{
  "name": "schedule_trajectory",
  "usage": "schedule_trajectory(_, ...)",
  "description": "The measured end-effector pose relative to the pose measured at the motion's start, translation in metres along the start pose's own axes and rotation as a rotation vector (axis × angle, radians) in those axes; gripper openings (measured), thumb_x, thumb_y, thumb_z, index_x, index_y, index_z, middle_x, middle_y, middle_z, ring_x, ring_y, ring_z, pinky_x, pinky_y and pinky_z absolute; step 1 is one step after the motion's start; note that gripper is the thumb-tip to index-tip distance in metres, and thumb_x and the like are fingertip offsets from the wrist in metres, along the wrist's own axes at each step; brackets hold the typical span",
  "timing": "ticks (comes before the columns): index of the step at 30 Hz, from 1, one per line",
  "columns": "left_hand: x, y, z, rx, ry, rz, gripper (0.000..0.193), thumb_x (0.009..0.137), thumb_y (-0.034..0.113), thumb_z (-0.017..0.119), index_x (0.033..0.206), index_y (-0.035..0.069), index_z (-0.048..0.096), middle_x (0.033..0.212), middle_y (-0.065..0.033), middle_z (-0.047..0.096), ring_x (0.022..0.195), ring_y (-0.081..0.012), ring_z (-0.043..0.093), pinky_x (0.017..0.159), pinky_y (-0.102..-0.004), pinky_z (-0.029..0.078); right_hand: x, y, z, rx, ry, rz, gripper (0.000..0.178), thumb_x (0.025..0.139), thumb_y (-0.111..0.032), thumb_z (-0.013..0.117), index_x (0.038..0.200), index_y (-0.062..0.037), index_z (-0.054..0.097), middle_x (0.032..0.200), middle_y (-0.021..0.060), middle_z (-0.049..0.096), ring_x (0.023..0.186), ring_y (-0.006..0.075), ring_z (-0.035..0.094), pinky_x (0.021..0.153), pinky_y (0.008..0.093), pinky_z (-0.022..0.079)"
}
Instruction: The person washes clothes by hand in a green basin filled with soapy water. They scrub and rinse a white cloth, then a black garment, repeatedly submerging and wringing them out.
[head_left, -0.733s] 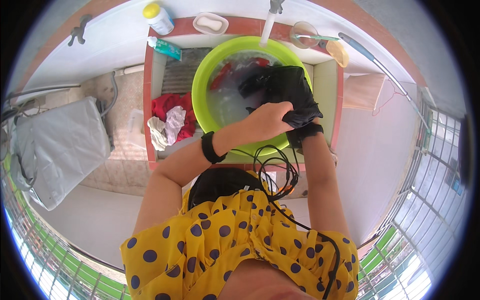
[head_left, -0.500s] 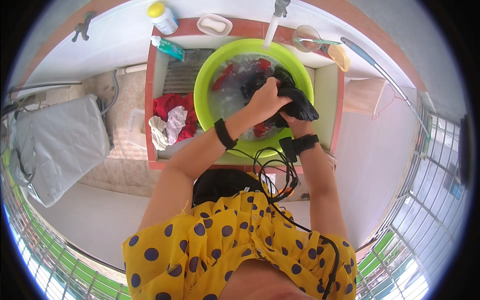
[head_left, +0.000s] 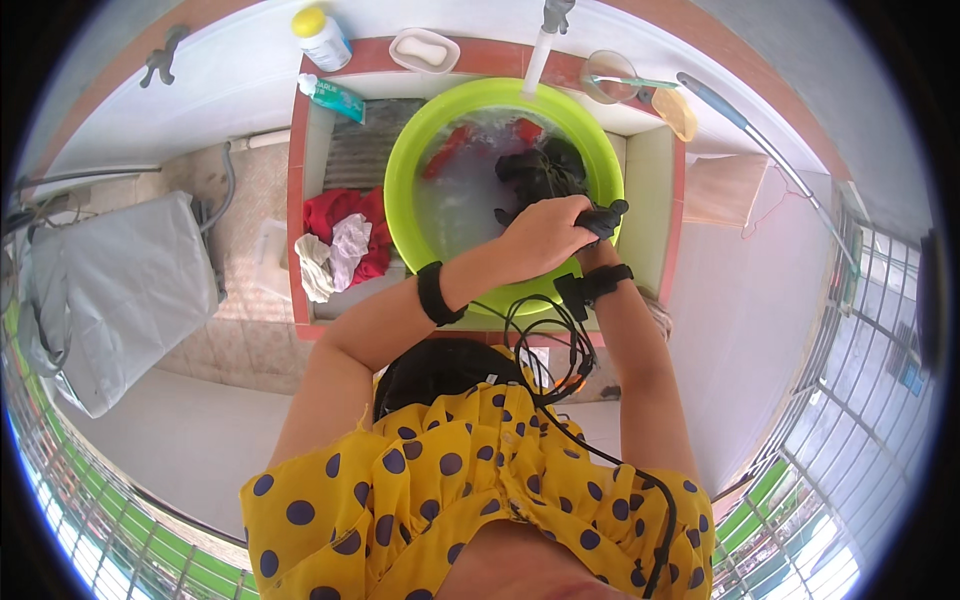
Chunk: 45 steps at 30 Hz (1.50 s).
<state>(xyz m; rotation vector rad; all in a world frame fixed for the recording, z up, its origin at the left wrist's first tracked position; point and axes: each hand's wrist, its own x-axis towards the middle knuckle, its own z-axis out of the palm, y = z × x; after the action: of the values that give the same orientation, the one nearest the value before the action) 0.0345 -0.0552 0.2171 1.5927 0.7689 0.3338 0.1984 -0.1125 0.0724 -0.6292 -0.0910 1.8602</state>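
A black wet cloth lies partly in the soapy water on the right side of a lime-green basin. My left hand is closed round a bunched end of this cloth near the basin's right front rim. My right hand is at the same bunch, mostly hidden behind the left hand and the cloth, so its fingers do not show. Red fabric floats in the water at the far left of the basin. Each wrist wears a black strap.
The basin stands in a red-edged sink. Red and white laundry lies left of it. A toothpaste tube, white bottle, soap dish and glass line the ledge, below a tap. A black cable hangs between my arms.
My left hand has come down toward me and to the right hand. The black cloth, spread between the hands before, is now bunched at its near end.
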Motion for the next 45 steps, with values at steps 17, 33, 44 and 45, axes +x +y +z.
schedule_trajectory(17, 0.002, -0.052, -0.002, 0.119, 0.195, -0.076, 0.037, 0.083, 0.029, 0.064, 0.103, -0.001, 0.063, 0.098, -0.0237, 0.064, 0.094, -0.0405, 0.06, 0.082, -0.0431, 0.047, 0.007, -0.001, 0.012, -0.165, -0.083, -0.108, 0.034, 0.088, -0.016, 0.061, 0.12, -0.0053, 0.057, 0.117, 0.008, 0.062, 0.099, 0.0194, 0.063, 0.09, 0.0317, 0.052)
schedule_trajectory(33, -0.012, -0.119, -0.137, -1.336, 0.347, -0.444, 0.033, 0.099, 0.026, 0.052, 0.119, 0.0, 0.058, 0.115, -0.0121, 0.065, 0.104, -0.0257, 0.063, 0.095, -0.0397, 0.049, -0.122, -0.134, 0.105, -0.933, 0.309, -0.002, 0.031, 0.087, -0.006, 0.06, 0.116, 0.0049, 0.063, 0.108, 0.0061, 0.067, 0.1, 0.013, 0.059, 0.092, 0.0281, 0.044)
schedule_trajectory(44, -0.009, -0.088, -0.134, -1.006, 0.353, -0.232, 0.03, 0.101, 0.027, 0.05, 0.11, 0.001, 0.061, 0.105, -0.0066, 0.067, 0.098, -0.0169, 0.064, 0.086, -0.0321, 0.051, -0.082, -0.109, 0.075, -2.108, 0.385, 0.197, 0.024, 0.087, -0.014, 0.06, 0.104, 0.0032, 0.062, 0.116, 0.0148, 0.06, 0.101, 0.0291, 0.062, 0.089, 0.0369, 0.047)
schedule_trajectory(45, -0.008, -0.076, -0.129, -1.04, 0.307, -0.219, 0.029, 0.101, 0.026, 0.05, 0.11, 0.001, 0.061, 0.105, -0.0065, 0.067, 0.098, -0.0167, 0.064, 0.086, -0.0318, 0.051, -0.073, -0.089, 0.083, -2.212, 0.377, 0.136, 0.027, 0.087, -0.019, 0.063, 0.102, 0.004, 0.06, 0.118, 0.019, 0.055, 0.104, 0.036, 0.058, 0.09, 0.0415, 0.048)
